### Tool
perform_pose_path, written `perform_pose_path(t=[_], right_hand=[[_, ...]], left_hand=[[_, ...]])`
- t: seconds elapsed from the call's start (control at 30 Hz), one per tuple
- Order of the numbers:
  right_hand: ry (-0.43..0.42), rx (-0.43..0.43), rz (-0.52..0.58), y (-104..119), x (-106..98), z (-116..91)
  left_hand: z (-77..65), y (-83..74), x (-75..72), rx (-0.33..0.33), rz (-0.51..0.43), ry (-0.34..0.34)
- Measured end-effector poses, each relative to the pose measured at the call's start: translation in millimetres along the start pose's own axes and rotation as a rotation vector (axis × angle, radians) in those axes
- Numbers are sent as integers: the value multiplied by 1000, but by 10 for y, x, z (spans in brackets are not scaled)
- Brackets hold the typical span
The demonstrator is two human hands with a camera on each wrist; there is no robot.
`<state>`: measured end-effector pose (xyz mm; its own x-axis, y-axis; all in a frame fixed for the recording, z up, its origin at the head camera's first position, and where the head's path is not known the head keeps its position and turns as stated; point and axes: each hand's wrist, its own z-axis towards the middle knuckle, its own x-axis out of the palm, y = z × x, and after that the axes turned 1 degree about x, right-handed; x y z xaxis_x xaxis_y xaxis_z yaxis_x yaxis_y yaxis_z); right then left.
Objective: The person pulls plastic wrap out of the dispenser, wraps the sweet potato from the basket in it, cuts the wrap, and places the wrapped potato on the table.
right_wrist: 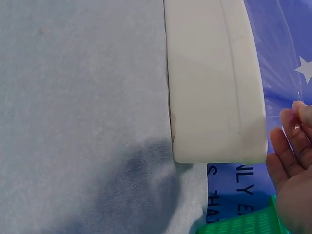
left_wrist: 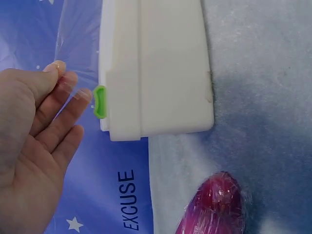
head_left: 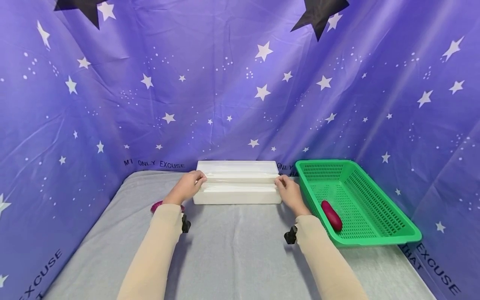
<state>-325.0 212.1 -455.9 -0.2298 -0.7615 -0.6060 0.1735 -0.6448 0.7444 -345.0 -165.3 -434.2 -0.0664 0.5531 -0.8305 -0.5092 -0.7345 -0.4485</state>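
Observation:
A white cling film dispenser stands at the far side of the table with its lid raised. Clear cling film stretches above it, between the two hands. At the film's left end, my left hand pinches an edge between thumb and index finger; the other fingers are loosely bent in the left wrist view. My right hand pinches the film's right end the same way. A green slider shows on the dispenser's end. Beneath the left wrist lies a film-wrapped purple-red vegetable, partly hidden by the arm in the head view.
To the right stands a green perforated basket with a smooth purple-red elongated vegetable in it. A grey cloth covers the table. Purple star-printed curtains enclose the back and sides.

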Motion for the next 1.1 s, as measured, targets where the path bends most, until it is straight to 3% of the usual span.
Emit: perform_pose_path(t=[0.1,0.33,0.6,0.87,1.1], right_hand=[[-8,-16,12,3,-7,-8],[-25,-49,45,25,-24,-13],[-31,-51,94,63,-53,-7],[-53,-59,133,100,-102,-4],[-55,-84,166,125,-144,-2]], left_hand=[[-2,-11,-13,17,-9,-4],[-11,-12,-46,-19,-37,-12],[-28,-39,-129,3,-88,-53],[-19,-97,-186,-36,-106,-59],[-42,-120,-219,-40,-183,-84]])
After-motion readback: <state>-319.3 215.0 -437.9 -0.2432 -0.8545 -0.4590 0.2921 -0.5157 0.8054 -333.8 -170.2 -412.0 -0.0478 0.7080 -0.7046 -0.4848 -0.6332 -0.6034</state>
